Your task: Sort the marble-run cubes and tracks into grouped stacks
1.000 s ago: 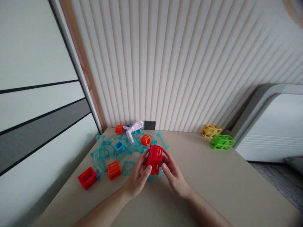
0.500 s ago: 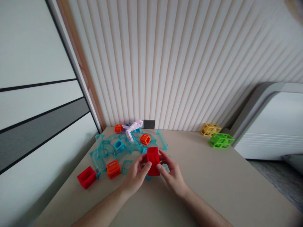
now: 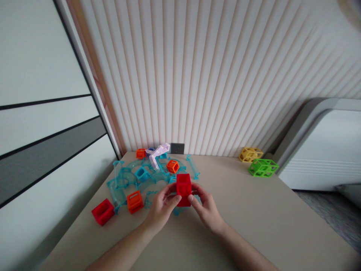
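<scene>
Red plastic: a stack of red blocks (image 3: 184, 189), two open-sided cubes one above the other, was held upright just above the beige table (image 3: 254, 226), at the centre of the view.
Left hand (image 3: 163, 206): it gripped the stack from 9 o'clock, thumb on the near face, fingers curled round the far side and pinching the plastic.
Right hand (image 3: 207, 208): it gripped from 3 o'clock in mirror fashion, thumb tip pressed to the lower near face, fingers wrapped behind.
Step in hand: judged as pressing the two cubes together, or checking that the joint had seated; the seam itself was too small to read.
Next move: it would call for even pressure from both sides so the cubes stayed square, then a level spot to set the stack down.
Clear blue track pieces (image 3: 132, 178): heaped at 10 o'clock from the stack, the nearest piece partly hidden behind the hands.
Loose blocks: a red block (image 3: 103, 212) and an orange block (image 3: 135, 201) lay at 9 o'clock, well apart from the hands.
Far cubes: a green lattice cube (image 3: 263, 168) and a yellow lattice cube (image 3: 249, 154) sat at 2 o'clock near the ribbed wall (image 3: 214, 75).
</scene>
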`<move>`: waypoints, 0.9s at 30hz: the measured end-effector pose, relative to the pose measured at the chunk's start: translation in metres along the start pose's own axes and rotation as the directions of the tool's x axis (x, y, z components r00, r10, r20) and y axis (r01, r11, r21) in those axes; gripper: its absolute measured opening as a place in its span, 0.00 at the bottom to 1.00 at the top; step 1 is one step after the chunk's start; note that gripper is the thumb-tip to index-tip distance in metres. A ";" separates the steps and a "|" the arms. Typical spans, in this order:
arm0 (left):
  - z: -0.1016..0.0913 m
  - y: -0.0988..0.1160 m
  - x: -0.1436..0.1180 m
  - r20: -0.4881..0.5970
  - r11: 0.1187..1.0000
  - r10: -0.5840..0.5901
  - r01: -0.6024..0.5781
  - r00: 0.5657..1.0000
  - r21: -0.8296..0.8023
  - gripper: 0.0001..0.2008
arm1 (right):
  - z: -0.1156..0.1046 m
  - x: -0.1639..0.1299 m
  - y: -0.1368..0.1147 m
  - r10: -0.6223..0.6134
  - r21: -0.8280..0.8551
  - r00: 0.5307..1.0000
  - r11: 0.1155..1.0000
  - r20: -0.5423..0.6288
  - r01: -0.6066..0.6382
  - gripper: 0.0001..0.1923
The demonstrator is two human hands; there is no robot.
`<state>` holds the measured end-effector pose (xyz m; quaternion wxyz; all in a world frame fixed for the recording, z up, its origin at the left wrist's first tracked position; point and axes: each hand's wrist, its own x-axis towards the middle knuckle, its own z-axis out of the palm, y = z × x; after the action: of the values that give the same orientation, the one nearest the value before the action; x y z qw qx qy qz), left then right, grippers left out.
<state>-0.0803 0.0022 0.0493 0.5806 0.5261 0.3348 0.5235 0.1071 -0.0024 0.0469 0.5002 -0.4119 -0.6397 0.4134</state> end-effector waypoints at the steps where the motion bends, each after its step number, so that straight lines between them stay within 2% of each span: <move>1: 0.000 0.001 0.000 -0.010 1.000 -0.008 0.008 1.000 0.001 0.24 | 0.000 0.000 0.001 -0.002 0.006 1.000 1.000 0.006 0.002 0.24; 6: 0.000 0.004 0.000 -0.031 0.999 -0.045 0.046 0.999 0.017 0.26 | 0.001 0.000 0.003 -0.004 0.004 1.000 1.000 0.030 0.004 0.24; 12: -0.003 0.004 -0.002 -0.022 0.996 -0.026 0.028 0.999 0.085 0.25 | -0.001 0.000 0.002 -0.007 0.011 0.999 1.000 0.047 0.007 0.21; 22: -0.002 0.007 -0.003 -0.031 0.992 -0.036 0.040 0.999 0.117 0.26 | -0.002 0.001 -0.001 -0.007 -0.051 1.000 0.999 0.023 0.009 0.20; 27: 0.001 0.012 -0.002 -0.008 1.000 -0.008 0.008 1.000 0.029 0.26 | 0.000 0.005 -0.002 0.077 0.116 0.997 0.990 -0.005 -0.076 0.23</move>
<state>-0.0826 -0.0014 0.0603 0.5736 0.5309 0.3468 0.5185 0.1064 0.0017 0.0499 0.5099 -0.4082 -0.5960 0.4670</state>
